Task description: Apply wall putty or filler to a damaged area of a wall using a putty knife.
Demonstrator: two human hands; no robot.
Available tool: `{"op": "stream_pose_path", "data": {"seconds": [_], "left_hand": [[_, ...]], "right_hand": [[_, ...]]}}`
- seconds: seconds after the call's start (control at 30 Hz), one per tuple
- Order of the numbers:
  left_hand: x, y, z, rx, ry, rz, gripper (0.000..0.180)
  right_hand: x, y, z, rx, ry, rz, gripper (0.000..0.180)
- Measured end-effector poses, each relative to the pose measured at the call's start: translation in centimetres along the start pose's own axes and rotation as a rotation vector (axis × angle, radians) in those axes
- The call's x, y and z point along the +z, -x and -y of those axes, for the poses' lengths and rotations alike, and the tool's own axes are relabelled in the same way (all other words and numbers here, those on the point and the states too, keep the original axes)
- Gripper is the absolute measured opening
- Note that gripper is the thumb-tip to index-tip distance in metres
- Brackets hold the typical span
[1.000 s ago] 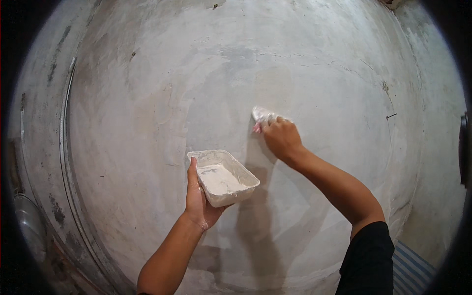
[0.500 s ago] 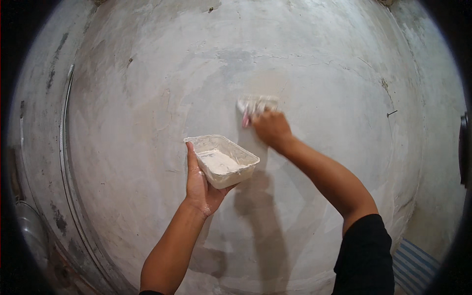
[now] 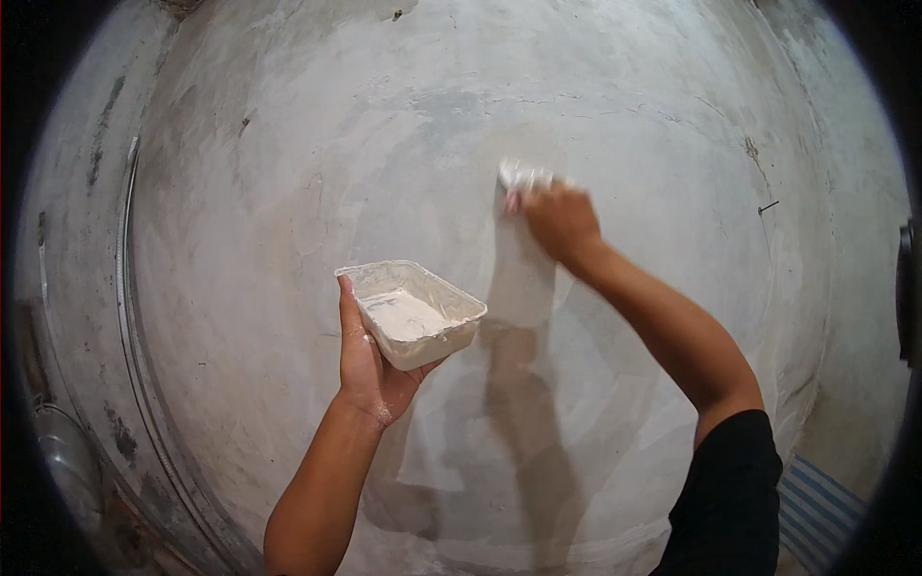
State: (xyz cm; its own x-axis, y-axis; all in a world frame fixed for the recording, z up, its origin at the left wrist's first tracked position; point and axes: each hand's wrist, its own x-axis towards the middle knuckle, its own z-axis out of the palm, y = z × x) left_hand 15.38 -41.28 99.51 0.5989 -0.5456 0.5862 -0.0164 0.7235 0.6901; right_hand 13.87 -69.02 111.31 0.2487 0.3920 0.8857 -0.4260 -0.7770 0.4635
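My left hand grips a clear plastic tub from below and along its left side, thumb near the rim. White paste covers the tub's bottom and smears its walls. Higher up and to the right, my right hand is closed round the handle of a putty knife, whose broad, whitened blade is blurred by motion against the plastered wall. Part of the handle shows pinkish beside my fingers; the rest is hidden in them.
A nail sticks out of the wall at the right, below a crack. Down the left side runs a pale conduit. A shiny metal object stands at the lower left, and blue striped cloth is at the lower right.
My right hand has moved the putty knife up and to the right across the wall. In the picture, my left hand and the tub have shifted slightly left.
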Motion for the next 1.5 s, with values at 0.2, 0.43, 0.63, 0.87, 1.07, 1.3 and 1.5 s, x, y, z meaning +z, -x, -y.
{"op": "stream_pose_path", "data": {"seconds": [0.2,0.43,0.63,0.87,1.07,1.3,1.5], "left_hand": [[-0.2,-0.4,-0.5,0.007,0.027,-0.027,0.087],[1.9,-1.6,0.8,-0.005,-0.041,0.032,0.093],[0.7,-1.2,0.3,0.003,0.025,-0.023,0.088],[1.4,-0.8,-0.1,0.011,-0.073,-0.031,0.097],[1.0,-1.4,0.6,-0.006,-0.099,0.006,0.097],[0.8,-1.2,-0.4,-0.035,-0.018,-0.05,0.091],[1.4,-1.0,-0.4,-0.046,-0.035,-0.01,0.092]], "right_hand": [[-2.6,2.6,3.7,-0.098,-0.158,0.087,0.014],[0.0,-5.8,-3.8,0.261,-0.095,-0.125,0.012],[-0.8,0.7,5.0,-0.193,-0.171,0.15,0.016],[-3.3,-6.9,-3.1,0.182,-0.092,-0.114,0.018],[-0.5,-7.6,-5.9,-0.023,-0.02,-0.174,0.017],[-4.0,3.0,1.1,-0.33,-0.288,0.22,0.026],[-3.5,-3.9,-7.4,0.072,-0.191,-0.218,0.024]]}}
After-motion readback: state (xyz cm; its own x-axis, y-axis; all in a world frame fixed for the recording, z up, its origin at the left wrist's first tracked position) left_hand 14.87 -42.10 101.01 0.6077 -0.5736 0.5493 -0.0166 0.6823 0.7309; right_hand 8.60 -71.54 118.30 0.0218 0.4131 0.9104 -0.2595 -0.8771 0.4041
